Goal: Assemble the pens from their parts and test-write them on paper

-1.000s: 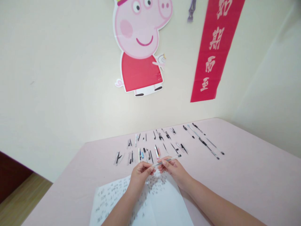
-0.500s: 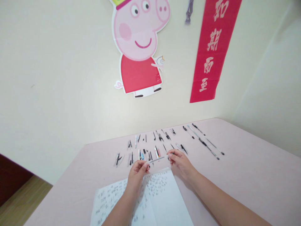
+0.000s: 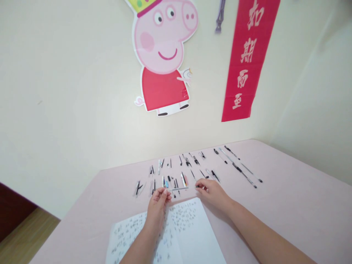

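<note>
Thin clear pen refill (image 3: 179,189) sits pinched in the left hand (image 3: 158,197); the right hand (image 3: 213,191) pinches a small dark pen part (image 3: 198,186) over the pink bench (image 3: 288,205).

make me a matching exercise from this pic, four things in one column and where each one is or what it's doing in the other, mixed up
Column one
1. left hand
2. right hand
3. open notebook
4. red banner

Column two
a. hangs on the wall
b. pinches one end of a thin pen refill
c. lies on the pink table, nearest the person
d. fingertips at a small dark pen part

Pairs: 1-b, 2-d, 3-c, 4-a
</note>
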`<state>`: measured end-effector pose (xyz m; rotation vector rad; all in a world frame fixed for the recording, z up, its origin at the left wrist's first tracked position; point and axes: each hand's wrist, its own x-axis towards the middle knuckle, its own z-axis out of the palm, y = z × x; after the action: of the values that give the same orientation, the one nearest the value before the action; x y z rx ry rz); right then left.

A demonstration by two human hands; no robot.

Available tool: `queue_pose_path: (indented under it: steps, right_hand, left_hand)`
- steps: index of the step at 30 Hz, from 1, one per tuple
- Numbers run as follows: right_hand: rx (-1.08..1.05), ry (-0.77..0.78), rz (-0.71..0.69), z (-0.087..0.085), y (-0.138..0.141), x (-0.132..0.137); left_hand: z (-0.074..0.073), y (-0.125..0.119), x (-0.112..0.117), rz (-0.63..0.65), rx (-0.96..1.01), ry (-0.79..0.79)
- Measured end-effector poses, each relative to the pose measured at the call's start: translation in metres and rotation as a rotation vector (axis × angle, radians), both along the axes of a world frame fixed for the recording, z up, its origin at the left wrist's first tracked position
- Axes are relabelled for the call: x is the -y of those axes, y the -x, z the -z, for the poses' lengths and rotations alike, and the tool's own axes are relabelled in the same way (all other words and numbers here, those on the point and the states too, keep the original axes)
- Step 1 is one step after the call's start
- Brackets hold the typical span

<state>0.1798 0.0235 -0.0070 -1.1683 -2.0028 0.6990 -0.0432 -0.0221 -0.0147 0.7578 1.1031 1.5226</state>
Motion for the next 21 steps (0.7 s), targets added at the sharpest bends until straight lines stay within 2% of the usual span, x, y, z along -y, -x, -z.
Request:
queue_pose_path:
  steps: [3, 8, 10, 12, 16, 21]
  right_hand:
    - [0.097, -0.086, 0.012, -0.002, -0.005, -0.001]
    - [0.035, -0.134, 0.075, 0.0, -0.02, -0.014]
    - [0.006, -0.116, 0.197, 0.002, -0.03, -0.024]
    - [0.025, -0.091, 0.43, 0.004, -0.043, -0.036]
    - [0.183, 0.03, 0.775, 0.004, -0.069, -0.06]
    - [0.353, 0.189, 0.918, 0.006, -0.084, -0.077]
  left_hand:
    - [0.001, -0.001, 0.001, 0.038, -0.056, -0.011]
    - [0.005, -0.005, 0.0, 0.116, -0.146, -0.041]
    - [0.007, -0.006, -0.001, 0.153, -0.171, -0.059]
    - [0.008, -0.007, -0.002, 0.188, -0.226, -0.056]
    - [0.007, -0.008, -0.001, 0.25, -0.321, -0.055]
    - [0.007, -0.009, -0.001, 0.287, -0.414, -0.053]
